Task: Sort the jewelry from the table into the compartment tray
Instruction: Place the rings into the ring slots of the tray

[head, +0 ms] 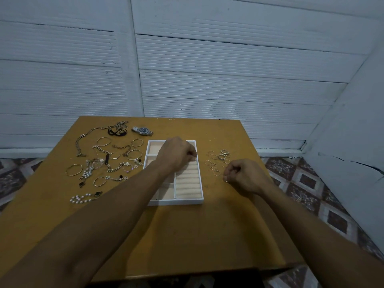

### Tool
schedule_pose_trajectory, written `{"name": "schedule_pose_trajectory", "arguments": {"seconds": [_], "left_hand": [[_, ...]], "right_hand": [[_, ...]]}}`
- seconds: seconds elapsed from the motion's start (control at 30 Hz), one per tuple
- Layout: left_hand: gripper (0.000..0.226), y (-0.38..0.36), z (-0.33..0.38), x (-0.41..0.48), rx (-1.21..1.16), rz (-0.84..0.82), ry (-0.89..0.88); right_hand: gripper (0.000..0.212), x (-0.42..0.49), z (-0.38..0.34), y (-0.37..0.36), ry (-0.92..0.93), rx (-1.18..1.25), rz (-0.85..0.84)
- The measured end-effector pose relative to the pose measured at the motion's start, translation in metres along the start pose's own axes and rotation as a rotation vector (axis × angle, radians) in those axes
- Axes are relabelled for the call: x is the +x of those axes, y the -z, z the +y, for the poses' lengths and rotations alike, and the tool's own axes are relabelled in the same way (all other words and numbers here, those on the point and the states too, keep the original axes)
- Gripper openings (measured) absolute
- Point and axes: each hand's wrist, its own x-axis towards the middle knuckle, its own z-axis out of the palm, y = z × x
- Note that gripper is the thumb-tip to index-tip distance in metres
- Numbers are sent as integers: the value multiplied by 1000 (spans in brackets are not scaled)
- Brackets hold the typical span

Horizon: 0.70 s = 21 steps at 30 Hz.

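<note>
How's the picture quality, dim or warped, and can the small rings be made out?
Head view: dim bluish light, no glare; wide-angle lens skews the wall boards and table edges; rings right of the tray are tiny and soft, outlines only; whether the left hand or right hand holds anything is unreadable.

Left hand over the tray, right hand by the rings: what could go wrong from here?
The right hand seems to pinch a thin ring; it may slip back among the loose rings. The left hand hides part of the tray, so a misplaced ring could go unseen. The overlapping chains may snag when lifted.
</note>
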Motion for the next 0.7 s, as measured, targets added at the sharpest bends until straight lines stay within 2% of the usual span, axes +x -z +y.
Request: {"name": "schedule_pose_trajectory", "arguments": {"seconds": [0.17,0.33,0.7], "left_hand": [[18,1,-6,1,36,-53,-45],[18,-2,-7,-2,98,9,-53],[27,0,-6,-9,254,-50,-139]], "right_hand": [[4,-1,-1,-1,-4,9,4],[4,0,-2,-2,-4,2,9],[5,12,-20,1,65,97,169]]}}
